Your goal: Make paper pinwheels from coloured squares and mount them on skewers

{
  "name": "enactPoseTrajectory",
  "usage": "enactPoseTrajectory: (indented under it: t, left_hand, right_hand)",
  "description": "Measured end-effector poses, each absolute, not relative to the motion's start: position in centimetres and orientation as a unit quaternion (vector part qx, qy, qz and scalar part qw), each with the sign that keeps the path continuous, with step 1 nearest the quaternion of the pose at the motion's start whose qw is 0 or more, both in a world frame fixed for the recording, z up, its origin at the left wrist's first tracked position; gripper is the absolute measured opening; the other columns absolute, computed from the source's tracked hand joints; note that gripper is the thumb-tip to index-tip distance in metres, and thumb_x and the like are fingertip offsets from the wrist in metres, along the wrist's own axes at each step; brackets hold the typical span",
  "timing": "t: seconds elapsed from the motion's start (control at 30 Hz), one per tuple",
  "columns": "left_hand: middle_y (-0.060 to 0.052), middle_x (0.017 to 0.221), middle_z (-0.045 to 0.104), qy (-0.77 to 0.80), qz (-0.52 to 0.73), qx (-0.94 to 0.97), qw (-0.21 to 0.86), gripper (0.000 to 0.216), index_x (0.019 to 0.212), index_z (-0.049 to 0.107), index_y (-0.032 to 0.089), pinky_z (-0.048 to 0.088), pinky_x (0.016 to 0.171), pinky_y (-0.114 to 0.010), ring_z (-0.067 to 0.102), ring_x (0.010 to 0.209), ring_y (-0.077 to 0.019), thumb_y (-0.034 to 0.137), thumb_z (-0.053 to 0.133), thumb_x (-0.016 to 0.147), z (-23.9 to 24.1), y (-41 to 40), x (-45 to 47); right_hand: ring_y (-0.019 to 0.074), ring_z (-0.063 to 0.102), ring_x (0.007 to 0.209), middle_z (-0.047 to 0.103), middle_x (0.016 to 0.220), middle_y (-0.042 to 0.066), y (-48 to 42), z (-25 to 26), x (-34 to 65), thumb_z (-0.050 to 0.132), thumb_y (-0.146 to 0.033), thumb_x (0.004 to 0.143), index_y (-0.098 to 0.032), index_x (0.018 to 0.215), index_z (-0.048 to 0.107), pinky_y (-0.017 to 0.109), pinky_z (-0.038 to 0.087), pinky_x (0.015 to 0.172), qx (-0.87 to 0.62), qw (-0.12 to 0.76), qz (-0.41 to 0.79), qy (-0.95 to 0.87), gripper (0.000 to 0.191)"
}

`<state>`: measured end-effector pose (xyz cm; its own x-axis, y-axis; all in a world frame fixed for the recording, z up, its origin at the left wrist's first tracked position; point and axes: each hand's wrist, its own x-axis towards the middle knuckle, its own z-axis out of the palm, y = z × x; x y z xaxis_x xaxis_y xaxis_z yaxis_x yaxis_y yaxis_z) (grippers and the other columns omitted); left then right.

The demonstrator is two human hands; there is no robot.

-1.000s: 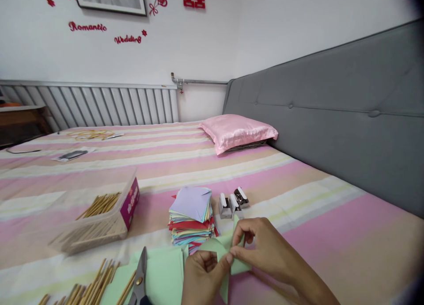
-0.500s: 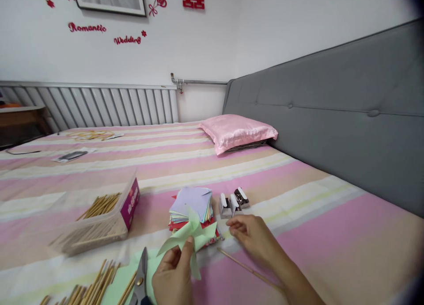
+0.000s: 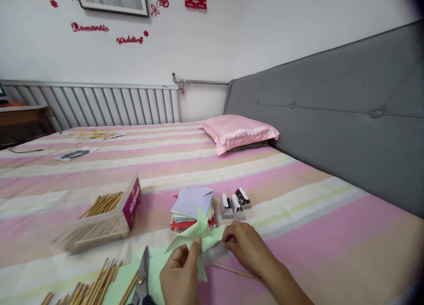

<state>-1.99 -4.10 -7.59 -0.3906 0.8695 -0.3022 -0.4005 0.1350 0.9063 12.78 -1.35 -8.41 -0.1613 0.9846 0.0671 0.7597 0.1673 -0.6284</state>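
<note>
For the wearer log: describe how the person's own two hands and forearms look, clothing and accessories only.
Both are bare. The left hand shows no glove, ring or watch. The right hand and its forearm carry no sleeve, bracelet or marking as far as the frame edge. Nails look short and unpainted.

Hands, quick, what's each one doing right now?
Left hand: closed on the green paper pinwheel, pinching its middle.
Right hand: fingers curled at the pinwheel's right blade; whether it grips cannot be told.

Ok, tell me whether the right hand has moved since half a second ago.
Yes. The right hand has come left toward the green paper pinwheel, judged against the staplers, and its fingers now touch a blade.
</note>
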Motion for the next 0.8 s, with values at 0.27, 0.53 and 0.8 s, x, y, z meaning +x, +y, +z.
enactPoseTrajectory:
  t: [0.27,0.53,0.8]
  left_hand:
    - [0.005,0.048,0.060,0.540,0.617,0.222,0.528,0.022,0.064,0.062,0.012,0.035,0.047,-0.018,0.047,0.048,-0.0082,0.025,0.076,0.052,-7.36,-4.19,-1.66]
    - [0.005,0.046,0.060,0.536,0.616,0.225,0.531,0.020,0.059,0.063,0.013,0.036,0.047,-0.018,0.049,0.048,-0.0086,0.023,0.076,0.050,-7.16,-4.07,-1.48]
    - [0.004,0.047,0.060,0.538,0.621,0.219,0.527,0.024,0.058,0.061,0.012,0.037,0.048,-0.019,0.049,0.048,-0.0095,0.028,0.077,0.049,-7.31,-4.16,-1.61]
  right_hand:
    - [0.0163,0.055,0.067,0.062,0.073,0.005,-1.53,-9.04,12.96,0.049,-0.005,0.068,-0.017,0.068,0.062,0.023,0.033,0.059,-0.602,0.230,0.197,-0.739,0.018]
    - [0.0148,0.057,0.069,0.064,0.070,0.002,-1.32,-8.37,13.48,0.042,-0.004,0.073,-0.018,0.071,0.064,0.021,0.034,0.060,-0.567,0.234,0.234,-0.755,0.026]
    - [0.0145,0.055,0.071,0.060,0.077,0.004,-1.04,-9.00,13.73,0.036,-0.001,0.074,-0.016,0.070,0.062,0.022,0.036,0.063,-0.590,0.257,0.231,-0.729,0.031]
